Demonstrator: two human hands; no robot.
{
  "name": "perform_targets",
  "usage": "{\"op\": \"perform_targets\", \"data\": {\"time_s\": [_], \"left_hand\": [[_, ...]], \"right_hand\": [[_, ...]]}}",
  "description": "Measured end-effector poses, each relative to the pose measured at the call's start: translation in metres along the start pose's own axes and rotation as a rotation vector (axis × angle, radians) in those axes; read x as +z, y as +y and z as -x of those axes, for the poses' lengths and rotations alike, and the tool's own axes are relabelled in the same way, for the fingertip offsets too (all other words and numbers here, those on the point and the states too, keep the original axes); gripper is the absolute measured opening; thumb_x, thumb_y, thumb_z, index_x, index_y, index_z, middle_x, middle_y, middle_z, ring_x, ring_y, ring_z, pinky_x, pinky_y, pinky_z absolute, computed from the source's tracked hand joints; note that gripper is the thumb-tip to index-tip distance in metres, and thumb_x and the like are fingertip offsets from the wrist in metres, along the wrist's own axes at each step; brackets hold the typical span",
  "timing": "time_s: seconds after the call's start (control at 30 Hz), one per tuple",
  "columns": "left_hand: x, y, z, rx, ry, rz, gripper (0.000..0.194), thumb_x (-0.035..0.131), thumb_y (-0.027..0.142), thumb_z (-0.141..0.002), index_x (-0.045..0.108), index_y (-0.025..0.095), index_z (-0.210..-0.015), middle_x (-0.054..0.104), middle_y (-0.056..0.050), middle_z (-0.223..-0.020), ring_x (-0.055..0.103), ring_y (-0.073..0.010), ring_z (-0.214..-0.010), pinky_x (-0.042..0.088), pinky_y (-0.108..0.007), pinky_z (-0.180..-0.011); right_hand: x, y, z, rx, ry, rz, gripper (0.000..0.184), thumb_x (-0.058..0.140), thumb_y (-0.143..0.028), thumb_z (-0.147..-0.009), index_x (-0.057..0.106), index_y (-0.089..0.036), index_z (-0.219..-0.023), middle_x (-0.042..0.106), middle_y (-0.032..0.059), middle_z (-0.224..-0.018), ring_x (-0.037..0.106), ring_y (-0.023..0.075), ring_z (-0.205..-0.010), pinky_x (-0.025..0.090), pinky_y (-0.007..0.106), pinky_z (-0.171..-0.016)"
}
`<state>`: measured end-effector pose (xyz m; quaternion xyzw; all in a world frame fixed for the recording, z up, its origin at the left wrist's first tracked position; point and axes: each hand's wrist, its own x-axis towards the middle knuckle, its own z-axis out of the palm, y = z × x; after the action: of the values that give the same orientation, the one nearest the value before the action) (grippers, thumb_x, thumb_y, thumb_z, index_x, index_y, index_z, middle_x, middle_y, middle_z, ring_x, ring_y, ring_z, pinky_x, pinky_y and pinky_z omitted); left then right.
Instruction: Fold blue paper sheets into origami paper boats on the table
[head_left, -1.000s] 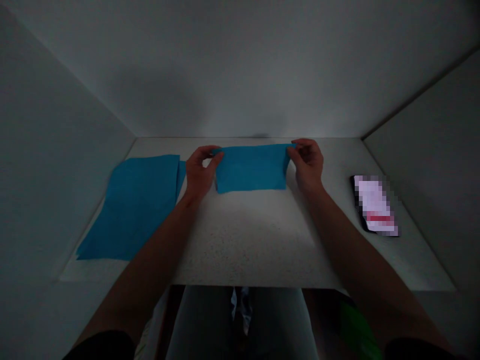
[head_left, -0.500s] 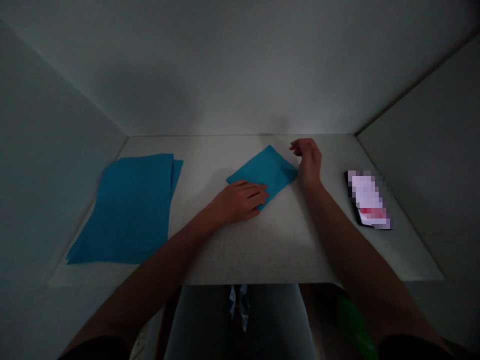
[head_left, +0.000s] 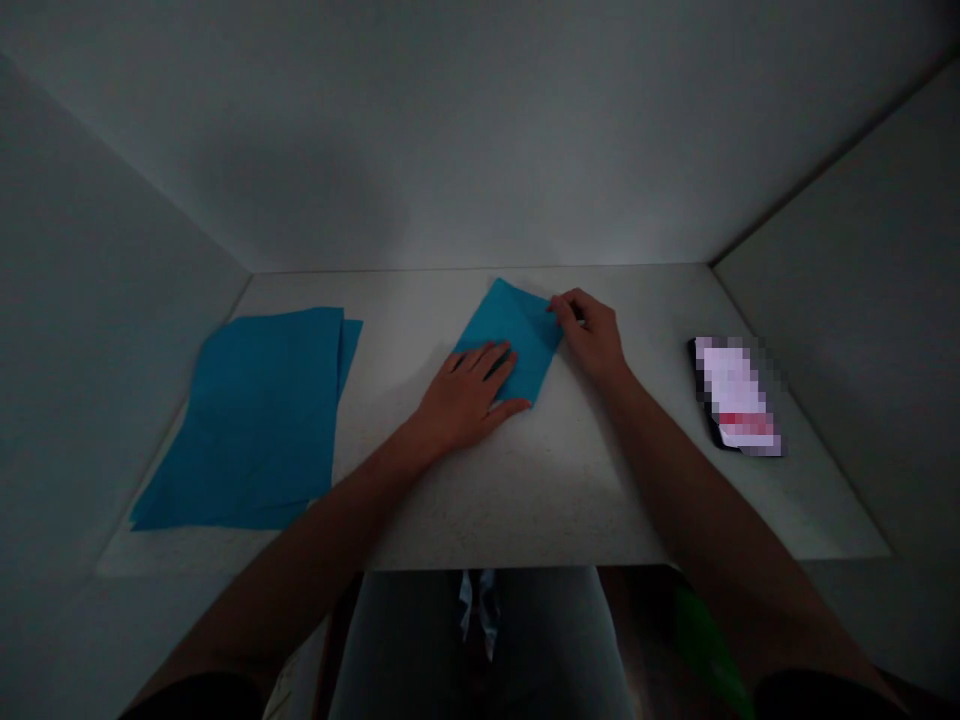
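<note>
A folded piece of blue paper [head_left: 517, 320] lies on the white table, its creased side toward the right. My left hand [head_left: 469, 395] rests on its lower left part with the fingers spread flat. At the paper's right corner, the fingertips of my right hand [head_left: 592, 325] are pinched together on the edge. To the left lies a stack of larger blue sheets [head_left: 262, 410], slightly out of line with one another. No hand touches that stack, though my left forearm passes over its lower right corner.
A phone [head_left: 739, 395] with a lit, blurred screen lies on the right of the table [head_left: 510, 500]. White walls [head_left: 480, 130] enclose the back and both sides. Below the front edge my legs show, with a green object [head_left: 709, 640] at the right.
The folded paper has turned and shifted left. My left hand has spread its fingers on it. My right hand has moved left and closed on the paper's right corner.
</note>
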<state>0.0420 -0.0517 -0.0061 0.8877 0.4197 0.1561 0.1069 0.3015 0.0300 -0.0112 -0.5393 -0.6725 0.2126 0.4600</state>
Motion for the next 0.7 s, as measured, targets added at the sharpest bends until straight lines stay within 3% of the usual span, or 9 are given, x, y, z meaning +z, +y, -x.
{"op": "perform_targets", "data": {"time_s": [0.1,0.2,0.3,0.37,0.43,0.53,0.6,0.7], "left_hand": [[-0.006,0.009,-0.001,-0.097,0.088,-0.04,0.063,0.049,0.065,-0.115,0.076,0.02,-0.149,0.075,-0.021,-0.146,0.069,-0.0421,-0.132,0.054,-0.06,-0.112],[-0.016,0.007,-0.007,-0.057,0.127,0.047,0.05,0.045,0.049,-0.119,0.084,0.022,-0.134,0.082,-0.015,-0.117,0.074,-0.0356,-0.114,0.054,-0.056,-0.109],[-0.02,-0.011,-0.012,0.022,0.106,0.132,0.043,0.049,0.03,-0.113,0.079,0.027,-0.145,0.08,-0.011,-0.141,0.068,-0.0348,-0.136,0.047,-0.058,-0.123],[-0.018,-0.025,-0.012,0.075,0.031,0.166,0.05,0.051,0.025,-0.109,0.073,0.029,-0.154,0.067,-0.007,-0.165,0.053,-0.0353,-0.16,0.037,-0.06,-0.135],[-0.012,-0.036,-0.011,0.077,-0.038,0.177,0.051,0.052,0.032,-0.111,0.069,0.03,-0.159,0.058,-0.006,-0.175,0.042,-0.037,-0.169,0.031,-0.063,-0.139],[-0.004,-0.037,-0.008,-0.042,0.013,0.128,0.054,0.053,0.053,-0.114,0.067,0.031,-0.161,0.058,-0.011,-0.174,0.049,-0.0427,-0.161,0.037,-0.067,-0.133],[-0.003,-0.03,-0.007,-0.147,0.11,0.072,0.057,0.055,0.063,-0.113,0.073,0.03,-0.155,0.066,-0.015,-0.162,0.058,-0.0455,-0.148,0.042,-0.068,-0.125],[-0.007,-0.022,-0.008,-0.205,0.175,0.039,0.051,0.059,0.064,-0.111,0.082,0.026,-0.136,0.075,-0.018,-0.133,0.064,-0.0443,-0.13,0.044,-0.068,-0.12]], "right_hand": [[0.001,0.0,0.0,0.004,-0.025,-0.02,0.058,0.06,-0.079,-0.106,0.074,-0.025,-0.092,0.067,0.0023,-0.074,0.06,0.0203,-0.069,0.046,0.036,-0.07],[0.001,-0.003,0.0,-0.032,-0.07,-0.008,0.051,0.07,-0.075,-0.102,0.073,-0.025,-0.091,0.068,0.0026,-0.076,0.059,0.0199,-0.069,0.046,0.036,-0.07],[0.001,-0.006,0.0,-0.065,-0.117,-0.005,0.046,0.076,-0.07,-0.1,0.073,-0.025,-0.09,0.07,0.0025,-0.077,0.058,0.0194,-0.068,0.048,0.037,-0.071],[0.001,-0.005,0.0,-0.068,-0.123,-0.004,0.046,0.075,-0.07,-0.1,0.073,-0.025,-0.09,0.07,0.0025,-0.077,0.058,0.0195,-0.068,0.049,0.037,-0.071],[0.002,-0.004,0.0,-0.056,-0.106,-0.005,0.049,0.072,-0.073,-0.101,0.073,-0.025,-0.09,0.07,0.0026,-0.077,0.059,0.02,-0.069,0.048,0.037,-0.071],[0.003,0.001,-0.001,-0.016,-0.073,-0.034,0.052,0.066,-0.075,-0.104,0.073,-0.025,-0.093,0.069,0.0028,-0.077,0.062,0.0212,-0.072,0.048,0.037,-0.071],[0.003,0.004,-0.002,0.01,-0.045,-0.042,0.051,0.064,-0.074,-0.106,0.073,-0.025,-0.095,0.069,0.0029,-0.078,0.062,0.0217,-0.073,0.047,0.037,-0.071],[0.004,0.011,-0.003,0.021,-0.001,0.029,0.047,0.064,-0.07,-0.106,0.073,-0.025,-0.096,0.072,0.0044,-0.084,0.064,0.0229,-0.077,0.05,0.039,-0.078]]}}
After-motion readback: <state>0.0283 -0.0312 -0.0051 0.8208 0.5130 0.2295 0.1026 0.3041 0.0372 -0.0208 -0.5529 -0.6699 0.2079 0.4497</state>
